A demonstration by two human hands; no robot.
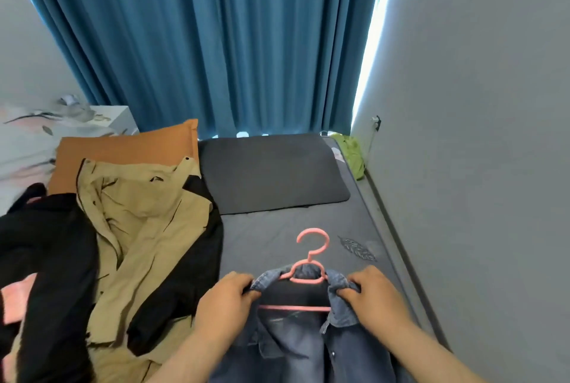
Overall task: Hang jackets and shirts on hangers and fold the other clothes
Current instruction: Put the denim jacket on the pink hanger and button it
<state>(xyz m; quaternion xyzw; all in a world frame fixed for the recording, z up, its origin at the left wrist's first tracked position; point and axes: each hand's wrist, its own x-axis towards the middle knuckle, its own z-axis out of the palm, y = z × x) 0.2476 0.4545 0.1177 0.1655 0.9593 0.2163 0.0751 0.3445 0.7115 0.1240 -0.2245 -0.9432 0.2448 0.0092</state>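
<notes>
Blue curtains [216, 43] hang behind a bed [277, 237] with a dark grey sheet, a grey pillow [271, 173] and an orange pillow [129, 148] at its head. A denim shirt [296, 345] lies at the near edge, a pink hanger [310, 262] inside its collar, hook pointing toward the pillows. The left hand [228, 299] pinches the collar's left side; the right hand [376, 296] grips the right side, fingers curled. A beige jacket [138, 228] and black clothes [46, 259] are heaped left.
</notes>
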